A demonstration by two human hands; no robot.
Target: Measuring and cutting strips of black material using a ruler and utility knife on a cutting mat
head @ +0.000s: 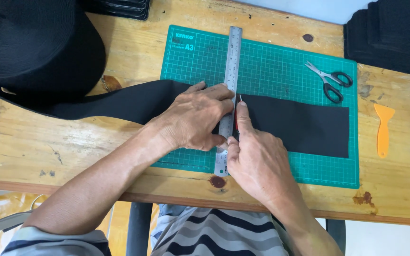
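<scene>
Left hand (196,118) lay flat and spread, palm down, pressing on the black fabric strip (300,125) and on the steel ruler (228,95), its fingertips resting against the ruler's left edge. It gripped nothing; it only bore down. Right hand (257,159) was closed around a small cutting knife (237,118), of which only a thin red sliver and a bit of blade showed beside the extended forefinger, tight against the ruler's right edge.

The ruler stood nearly upright across the green cutting mat (271,66), crossing the fabric strip at a right angle. The strip ran from a large black roll (29,42) at the upper left of the wooden table (48,147), passed under the left hand and ended with a straight edge near the mat's right side.

On the mat's upper right corner lay a pair of scissors (330,80) with black handles, apart from the fabric. An orange plastic scraper (383,130) rested on the bare wood just right of the mat. A stack of black cut pieces (395,33) sat at the table's far right corner, well apart from both hands.
</scene>
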